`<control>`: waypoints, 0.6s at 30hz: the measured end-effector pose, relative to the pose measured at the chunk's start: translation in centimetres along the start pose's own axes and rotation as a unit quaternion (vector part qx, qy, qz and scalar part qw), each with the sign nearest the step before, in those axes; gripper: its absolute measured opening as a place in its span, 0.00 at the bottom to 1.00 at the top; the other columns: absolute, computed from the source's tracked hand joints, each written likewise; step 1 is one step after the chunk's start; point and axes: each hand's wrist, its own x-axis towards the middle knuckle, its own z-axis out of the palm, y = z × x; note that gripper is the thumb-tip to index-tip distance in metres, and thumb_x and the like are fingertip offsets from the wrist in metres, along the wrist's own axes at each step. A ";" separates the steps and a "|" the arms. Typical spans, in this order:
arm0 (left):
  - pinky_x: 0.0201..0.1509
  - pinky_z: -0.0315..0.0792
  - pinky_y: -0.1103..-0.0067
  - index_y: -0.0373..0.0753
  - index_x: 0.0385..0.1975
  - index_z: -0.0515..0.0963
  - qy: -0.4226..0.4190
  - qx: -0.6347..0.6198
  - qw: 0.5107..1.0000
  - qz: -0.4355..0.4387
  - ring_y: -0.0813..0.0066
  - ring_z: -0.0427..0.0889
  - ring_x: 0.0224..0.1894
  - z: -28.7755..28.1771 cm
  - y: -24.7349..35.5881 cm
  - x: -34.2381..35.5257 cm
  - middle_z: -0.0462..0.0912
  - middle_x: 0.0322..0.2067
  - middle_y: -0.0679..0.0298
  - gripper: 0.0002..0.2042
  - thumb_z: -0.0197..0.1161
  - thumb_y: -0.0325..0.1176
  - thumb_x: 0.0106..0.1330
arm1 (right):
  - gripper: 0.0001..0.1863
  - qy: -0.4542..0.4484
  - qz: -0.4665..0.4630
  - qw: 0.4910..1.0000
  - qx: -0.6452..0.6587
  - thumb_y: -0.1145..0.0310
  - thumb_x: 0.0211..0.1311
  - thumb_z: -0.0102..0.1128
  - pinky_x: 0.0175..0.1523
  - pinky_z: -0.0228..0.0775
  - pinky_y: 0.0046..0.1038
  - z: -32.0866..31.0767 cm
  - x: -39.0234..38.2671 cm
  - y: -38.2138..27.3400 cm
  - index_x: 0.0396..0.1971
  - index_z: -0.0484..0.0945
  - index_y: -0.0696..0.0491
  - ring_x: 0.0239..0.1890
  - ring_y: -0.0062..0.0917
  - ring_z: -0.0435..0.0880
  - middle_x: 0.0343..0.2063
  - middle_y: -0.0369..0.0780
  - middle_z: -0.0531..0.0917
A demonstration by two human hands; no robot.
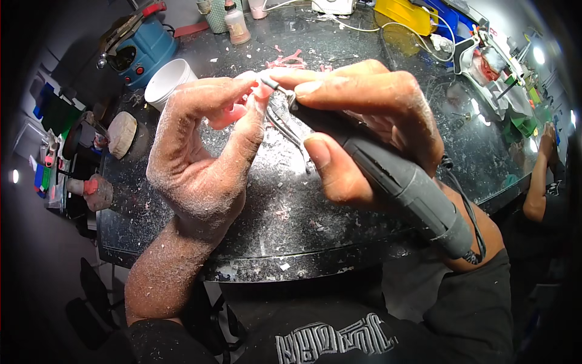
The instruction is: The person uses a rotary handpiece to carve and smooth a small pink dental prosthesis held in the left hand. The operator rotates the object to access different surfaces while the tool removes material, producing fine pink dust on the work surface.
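Note:
My left hand, coated in pale dust, is closed with thumb and fingertips pinching a small pink denture. Much of the denture is hidden behind the fingers. In my right hand is a black rotary handpiece, gripped like a pen, its body slanting down toward my right wrist. The grey bit at its tip meets or nearly meets the denture beside my left fingertips; I cannot tell whether they touch. A cord hangs from the handpiece's rear end.
Dust and pink shavings lie on the dark bench. At the left stand a white tub, a blue machine and a plaster block. A bottle and yellow bin are behind. Another person's arm shows far right.

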 end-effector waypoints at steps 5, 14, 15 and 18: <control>0.41 0.70 0.86 0.31 0.39 0.79 -0.017 0.069 0.996 0.055 0.83 0.74 0.34 -0.2 0.0 0.0 0.82 0.39 0.60 0.12 0.69 0.15 0.56 | 0.19 0.014 -0.010 0.999 -0.030 0.83 0.55 0.64 0.57 0.77 0.37 0.5 -0.1 0.0 0.47 0.71 0.65 0.51 0.43 0.85 0.42 0.53 0.83; 0.40 0.70 0.86 0.32 0.37 0.79 -0.027 0.115 0.990 0.076 0.82 0.75 0.34 -0.5 0.4 0.2 0.81 0.35 0.61 0.12 0.69 0.14 0.54 | 0.19 0.030 0.022 0.999 -0.005 0.83 0.52 0.67 0.56 0.78 0.35 0.8 0.0 -0.5 0.46 0.74 0.64 0.50 0.41 0.85 0.41 0.51 0.84; 0.40 0.70 0.86 0.32 0.37 0.79 -0.031 0.122 0.989 0.073 0.82 0.75 0.34 -0.6 0.5 0.3 0.81 0.35 0.61 0.12 0.69 0.14 0.54 | 0.19 0.025 0.016 0.999 -0.012 0.82 0.52 0.67 0.55 0.78 0.35 0.7 0.0 -0.4 0.46 0.74 0.64 0.50 0.41 0.85 0.41 0.51 0.84; 0.40 0.70 0.86 0.31 0.36 0.79 -0.025 0.099 0.993 0.060 0.83 0.76 0.34 -0.4 0.5 0.2 0.81 0.35 0.62 0.11 0.70 0.15 0.54 | 0.19 0.024 0.009 1.000 -0.012 0.82 0.53 0.67 0.54 0.78 0.35 0.7 -0.1 -0.3 0.46 0.74 0.64 0.50 0.41 0.85 0.41 0.51 0.84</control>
